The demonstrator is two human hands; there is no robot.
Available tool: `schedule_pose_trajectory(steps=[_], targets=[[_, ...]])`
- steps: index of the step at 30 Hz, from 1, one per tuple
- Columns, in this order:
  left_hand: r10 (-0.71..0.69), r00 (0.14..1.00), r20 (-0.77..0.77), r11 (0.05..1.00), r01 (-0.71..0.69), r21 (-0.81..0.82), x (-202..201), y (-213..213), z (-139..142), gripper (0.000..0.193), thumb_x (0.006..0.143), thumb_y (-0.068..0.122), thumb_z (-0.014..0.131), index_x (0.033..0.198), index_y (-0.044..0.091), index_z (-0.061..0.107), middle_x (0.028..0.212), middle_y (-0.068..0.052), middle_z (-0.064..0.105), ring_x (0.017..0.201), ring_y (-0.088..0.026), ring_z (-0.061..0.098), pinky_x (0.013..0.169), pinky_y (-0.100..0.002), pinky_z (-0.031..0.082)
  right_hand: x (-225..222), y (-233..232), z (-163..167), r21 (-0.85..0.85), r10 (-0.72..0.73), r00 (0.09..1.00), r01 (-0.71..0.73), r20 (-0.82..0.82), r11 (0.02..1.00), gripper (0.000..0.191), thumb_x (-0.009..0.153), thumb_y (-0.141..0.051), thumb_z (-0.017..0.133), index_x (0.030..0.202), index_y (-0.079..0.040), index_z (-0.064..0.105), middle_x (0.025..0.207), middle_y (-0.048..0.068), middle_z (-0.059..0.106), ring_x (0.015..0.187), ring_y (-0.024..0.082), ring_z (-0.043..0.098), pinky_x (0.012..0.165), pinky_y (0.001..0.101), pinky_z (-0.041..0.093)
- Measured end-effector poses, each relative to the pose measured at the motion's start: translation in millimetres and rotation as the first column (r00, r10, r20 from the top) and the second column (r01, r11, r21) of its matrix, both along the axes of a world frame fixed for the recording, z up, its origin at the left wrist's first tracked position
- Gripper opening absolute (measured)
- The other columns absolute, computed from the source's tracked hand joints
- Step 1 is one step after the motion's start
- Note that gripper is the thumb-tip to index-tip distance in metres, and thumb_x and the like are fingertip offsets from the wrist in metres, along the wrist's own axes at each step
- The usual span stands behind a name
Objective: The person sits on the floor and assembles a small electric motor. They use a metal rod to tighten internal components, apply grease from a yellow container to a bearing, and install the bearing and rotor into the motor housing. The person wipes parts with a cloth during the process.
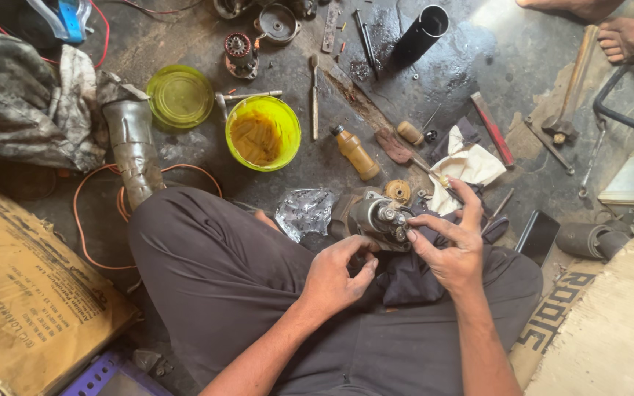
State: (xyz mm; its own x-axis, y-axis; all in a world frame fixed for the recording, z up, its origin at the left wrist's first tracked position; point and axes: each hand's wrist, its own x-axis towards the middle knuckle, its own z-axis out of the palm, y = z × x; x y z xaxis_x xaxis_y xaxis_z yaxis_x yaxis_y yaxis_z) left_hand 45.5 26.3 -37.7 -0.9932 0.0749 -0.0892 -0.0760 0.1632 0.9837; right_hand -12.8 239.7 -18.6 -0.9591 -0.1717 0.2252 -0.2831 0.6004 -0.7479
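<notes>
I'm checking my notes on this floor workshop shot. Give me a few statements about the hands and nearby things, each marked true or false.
1. Both hands are on the metal motor part in the lap. True: left hand, right hand.
2. The yellow tub has its lid on. False: it is open; the lid lies beside it.
3. The small amber bottle stands upright. False: it lies on its side.
4. A black tube lies on the floor beyond the tub. True.

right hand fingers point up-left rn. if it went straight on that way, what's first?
Likely the metal motor part: the right hand has its fingertips already at its end. Beyond lies crumpled foil; depth unclear.
</notes>
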Motion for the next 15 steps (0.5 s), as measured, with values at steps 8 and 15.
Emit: schedule_pose_trajectory(steps=[8,15], targets=[[-0.006,1.0,-0.007,1.0,0.006,-0.005,1.6,-1.2,0.8,0.023,0.086,0.014,0.071,0.107,0.006,0.067,0.093,-0.01,0.073,0.088,-0.028,0.073,0.077,-0.037,0.057,-1.7,5.0,-19.0,-0.158,0.028,0.998,-0.018,0.061,0.987,0.026,0.078,-0.018,0.084,0.102,-0.009,0.078,0.156,0.011,0.042,0.135,0.023,0.044,0.107,0.0383,0.036],[-0.012,0.999,-0.041,1.0,0.011,-0.013,1.3,-0.3,0.3,0.021,0.085,0.014,0.072,0.105,0.006,0.067,0.094,-0.01,0.072,0.089,-0.029,0.072,0.078,-0.037,0.056,1.7,2.0,-25.5,-0.303,0.013,0.996,0.015,0.089,0.953,0.025,0.08,-0.019,0.085,0.103,-0.009,0.077,0.155,0.01,0.039,0.123,0.021,0.047,0.104,0.0363,0.041]])
